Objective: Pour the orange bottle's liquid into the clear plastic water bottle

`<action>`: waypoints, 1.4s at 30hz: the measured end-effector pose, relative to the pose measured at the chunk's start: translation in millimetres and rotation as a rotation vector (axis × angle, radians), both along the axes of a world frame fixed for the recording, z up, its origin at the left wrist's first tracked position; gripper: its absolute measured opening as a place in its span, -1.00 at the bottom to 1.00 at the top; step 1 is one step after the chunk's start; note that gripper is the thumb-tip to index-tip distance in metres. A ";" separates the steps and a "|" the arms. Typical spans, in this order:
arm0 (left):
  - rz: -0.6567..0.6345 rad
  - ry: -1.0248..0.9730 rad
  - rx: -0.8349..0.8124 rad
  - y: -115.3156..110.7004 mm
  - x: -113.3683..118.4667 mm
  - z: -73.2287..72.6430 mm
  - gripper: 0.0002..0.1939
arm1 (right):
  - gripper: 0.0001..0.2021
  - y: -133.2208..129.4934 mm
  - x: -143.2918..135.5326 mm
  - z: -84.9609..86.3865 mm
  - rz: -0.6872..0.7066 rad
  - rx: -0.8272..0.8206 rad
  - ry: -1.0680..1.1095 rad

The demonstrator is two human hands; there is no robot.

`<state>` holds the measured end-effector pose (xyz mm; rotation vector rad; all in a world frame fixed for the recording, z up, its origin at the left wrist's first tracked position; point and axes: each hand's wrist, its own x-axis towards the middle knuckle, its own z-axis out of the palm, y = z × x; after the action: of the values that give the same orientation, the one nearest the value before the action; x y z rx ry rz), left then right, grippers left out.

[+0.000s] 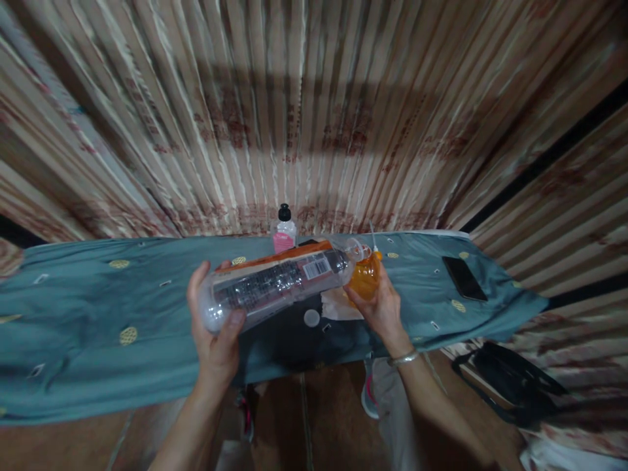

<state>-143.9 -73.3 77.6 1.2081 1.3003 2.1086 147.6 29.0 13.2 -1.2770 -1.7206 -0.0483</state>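
My left hand (214, 327) is wrapped round the base of a large clear plastic bottle (275, 284) with a printed label and barcode. The bottle lies almost level, its open neck pointing right and slightly up. In my right hand (381, 307) is a small see-through orange bottle (366, 278), its top close to the large bottle's mouth. Whether the two touch, I cannot tell. A thin white stem (373, 237) stands up by the orange bottle's top. Below the large bottle, a round white cap (311, 318) lies on the cloth beside a pale paper sheet (339, 306).
A teal patterned cloth (161, 307) covers the long table. At its back stands a bottle with pink contents and a black cap (284, 235). A dark phone (464, 278) lies to the right. Curtains (294, 131) hang behind, and a black bag (510, 379) sits lower right.
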 end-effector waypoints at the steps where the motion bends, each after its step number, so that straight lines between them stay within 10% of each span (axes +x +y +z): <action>1: -0.007 -0.009 0.002 0.0 0.0 -0.1 -0.09 | -0.10 0.0 0.0 0.2 0.000 -0.007 0.002; 42: 0.021 -0.001 -0.001 -0.2 3.0 5.8 -0.07 | -0.10 -0.4 -0.1 3.7 -0.017 -0.016 0.001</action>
<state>-140.9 -73.5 83.4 1.1972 1.3193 2.1226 147.5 28.6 16.9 -1.3036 -1.7123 -0.0434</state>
